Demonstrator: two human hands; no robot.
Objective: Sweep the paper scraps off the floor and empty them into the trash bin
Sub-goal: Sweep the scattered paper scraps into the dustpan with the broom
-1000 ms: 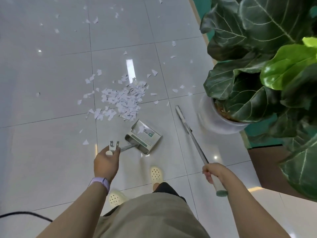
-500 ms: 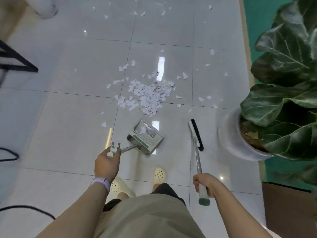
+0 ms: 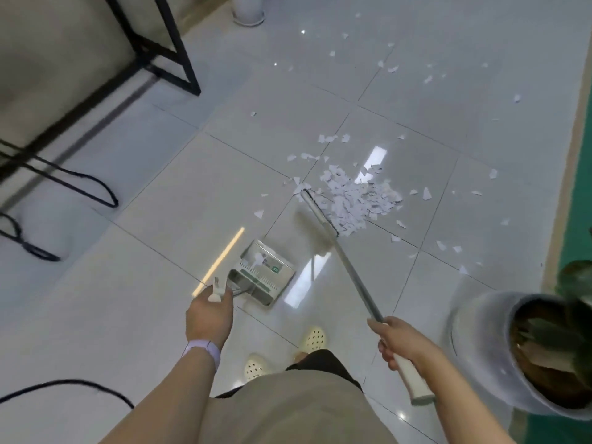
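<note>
The person's right hand (image 3: 395, 339) is wrapped around the white grip of a long grey-handled broom (image 3: 349, 262), whose narrow head lies on the glossy pale tiled floor (image 3: 160, 193) against the near-left edge of the main heap of torn white paper scraps (image 3: 355, 200). The left hand (image 3: 209, 315) grasps the short handle of a small metal dustpan (image 3: 264, 274), which sits on the floor just in front of the feet, near the heap but not touching it, its mouth turned roughly toward the paper.

Loose scraps lie scattered well beyond the heap, toward the green strip along the right and further up the floor. No trash bin is in view.

The broom head appears to sit between the heap and the dustpan, so a pull from here would likely catch only the nearest scraps, while a push would drive the heap away from the pan. Light paper on a slick tile may also flutter or slide sideways under a quick stroke, spreading it again. The dustpan's lip may let thin pieces slip beneath if it is not pressed flat. A white plant pot (image 3: 487, 357) stands close beside the right arm, and black cables (image 3: 80, 187) trail at the left; a wide swing could strike either.
</note>
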